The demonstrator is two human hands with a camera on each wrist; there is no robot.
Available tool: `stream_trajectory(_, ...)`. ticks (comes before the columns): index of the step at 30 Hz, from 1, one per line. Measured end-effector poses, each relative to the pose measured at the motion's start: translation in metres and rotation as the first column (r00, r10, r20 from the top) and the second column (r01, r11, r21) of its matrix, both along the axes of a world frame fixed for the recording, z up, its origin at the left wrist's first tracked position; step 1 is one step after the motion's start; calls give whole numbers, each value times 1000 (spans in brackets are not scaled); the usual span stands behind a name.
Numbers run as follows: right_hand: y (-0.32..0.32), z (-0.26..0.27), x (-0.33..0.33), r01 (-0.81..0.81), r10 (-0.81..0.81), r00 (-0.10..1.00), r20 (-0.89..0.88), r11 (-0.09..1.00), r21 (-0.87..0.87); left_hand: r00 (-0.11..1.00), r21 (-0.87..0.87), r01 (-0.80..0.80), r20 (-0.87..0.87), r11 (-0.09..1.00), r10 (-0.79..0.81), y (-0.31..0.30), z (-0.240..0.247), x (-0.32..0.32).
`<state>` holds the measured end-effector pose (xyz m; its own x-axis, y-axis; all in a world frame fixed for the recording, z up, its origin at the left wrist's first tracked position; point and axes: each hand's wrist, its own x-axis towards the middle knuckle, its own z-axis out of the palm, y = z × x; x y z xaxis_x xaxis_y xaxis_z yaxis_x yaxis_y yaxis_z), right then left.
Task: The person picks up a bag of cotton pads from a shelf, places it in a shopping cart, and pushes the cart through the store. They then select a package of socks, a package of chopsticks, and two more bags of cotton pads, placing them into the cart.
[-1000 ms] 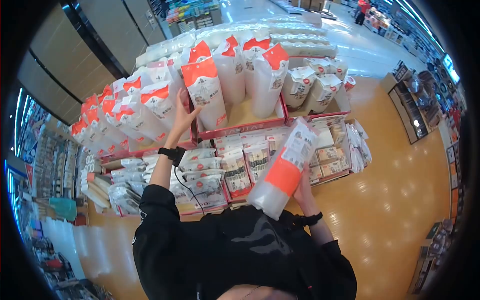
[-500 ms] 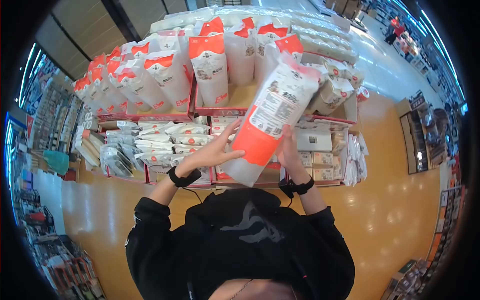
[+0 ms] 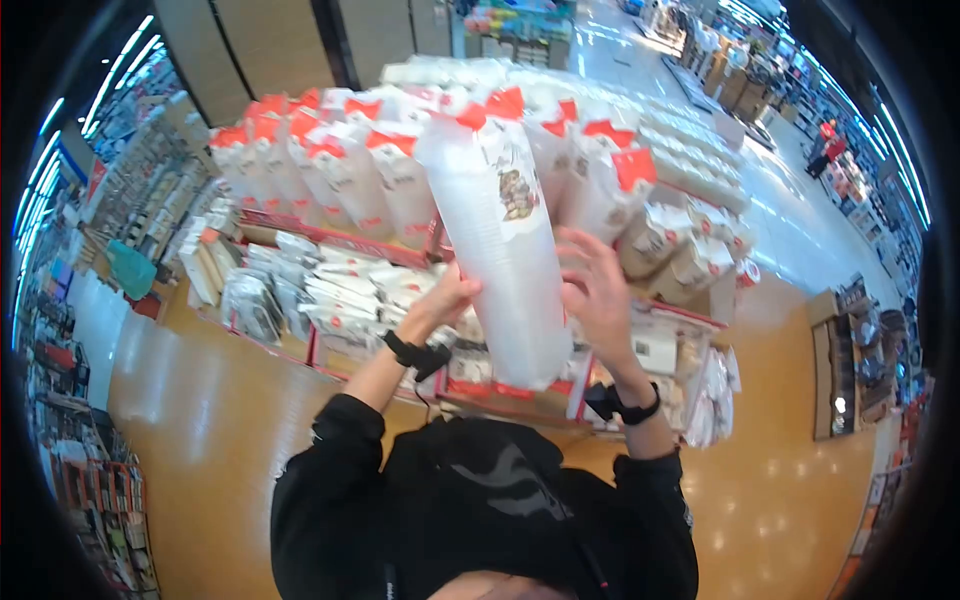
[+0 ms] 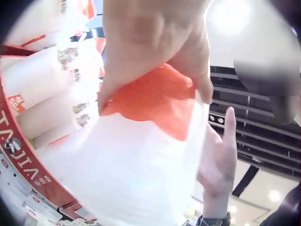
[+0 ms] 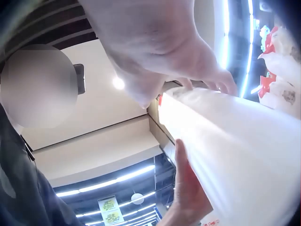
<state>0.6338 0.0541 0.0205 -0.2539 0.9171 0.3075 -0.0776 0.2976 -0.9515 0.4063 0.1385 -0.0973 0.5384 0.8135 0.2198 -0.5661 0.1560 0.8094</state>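
Note:
A tall translucent white package [image 3: 520, 270] with a red top flap and a printed drawing is held up before the display, its top leaning left. My left hand [image 3: 447, 300] grips its left side; in the left wrist view that hand [image 4: 153, 42] wraps thumb and fingers round the orange part of the package [image 4: 136, 165]. On the other side is my right hand [image 3: 600, 305], fingers spread and slightly bent. The right wrist view has this hand's [image 5: 160, 47] fingertips at the edge of the package [image 5: 244, 141]; how firmly they touch, I cannot tell.
Behind stand rows of similar red-topped packages [image 3: 345, 170] in red-edged trays. Shorter packages [image 3: 655, 240] are at the right. Small flat packets [image 3: 350, 290] fill a lower tier. Orange-brown floor [image 3: 740, 490] surrounds the display, with other shelves [image 3: 850, 350] far right.
The package has turned from its text label and orange band to its drawing, and tips left instead of right. My left hand came from the standing packages onto it; my right hand's fingers have spread.

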Motion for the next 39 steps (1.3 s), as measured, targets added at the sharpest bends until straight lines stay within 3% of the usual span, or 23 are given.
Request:
stream_trajectory(2, 9, -9, 7, 38, -38, 999, 12, 998, 48, 980, -134, 151, 151, 979, -130, 10, -35, -20)
stream_trajectory(3, 12, -16, 7, 101, -104, 994, 39, 992, 74, 932, -219, 308, 265, 926, -248, 19, -62, -29)
stream_trajectory(4, 14, -24, 4, 100, -103, 994, 39, 992, 81, 932, -211, 307, 263, 928, -249, 13, -64, -29)
stream_trajectory(6, 18, -38, -6, -33, 23, 995, -94, 994, -106, 915, -253, 312, 341, 916, -217, 5, -66, -23)
stream_trajectory(7, 20, -41, -14, -115, 89, 975, -205, 986, -118, 911, -254, 324, 343, 911, -228, 2, -67, -21)
stream_trajectory(10, 14, -35, -21, -160, 118, 952, -284, 978, -133, 915, -249, 378, 246, 892, -319, -17, -62, -17)
stream_trajectory(14, 3, -43, -20, -93, -2, 937, -348, 962, -256, 907, -238, 418, 158, 877, -389, -35, -47, -17)
stream_trajectory(16, 4, -61, -11, -71, -39, 933, -359, 955, -289, 918, -167, 303, -213, 938, -334, -43, -45, -12)
stream_trajectory(18, 2, -66, -3, -47, -80, 926, -370, 946, -322, 899, -122, 315, -279, 941, -337, -51, -35, -6)
stream_trajectory(21, 5, -70, 5, 157, -210, 914, -348, 972, -173, 891, 8, 18, -453, 1000, -12, -55, -8, 1)
stream_trajectory(23, 20, -56, 8, 281, -271, 894, -356, 959, -24, 919, 84, -40, -387, 996, 69, -41, 12, -1)
stream_trajectory(24, 29, -45, 10, 379, -338, 883, -324, 922, 72, 935, 162, -100, -322, 982, 149, -33, 20, -2)
stream_trajectory(25, 41, -35, 10, 468, -406, 863, -300, 867, 172, 936, 158, -97, -322, 983, 144, -22, 21, -4)
stream_trajectory(27, 70, -18, 10, 542, -458, 840, -292, 741, 396, 936, 97, -236, -243, 967, 253, -4, 19, -8)
stream_trajectory(28, 84, -14, 9, 548, -465, 836, -292, 735, 399, 939, 99, -228, -242, 969, 246, -4, 16, -8)
stream_trajectory(30, 111, -16, 8, 653, -682, 724, -103, 630, 420, 909, 80, -324, -252, 943, 333, -6, 11, -6)
stream_trajectory(34, 159, -21, -13, 611, -704, 700, -117, 506, 609, 893, 125, -174, -398, 977, 210, -25, -20, -11)
stream_trajectory(36, 167, -31, -23, 614, -702, 706, -94, 540, 576, 916, 9, -101, -388, 995, 97, -33, -25, -19)
stream_trajectory(39, 184, -62, -29, 626, -739, 672, -33, 544, 559, 904, 8, -93, -419, 996, 88, -31, -24, -35)
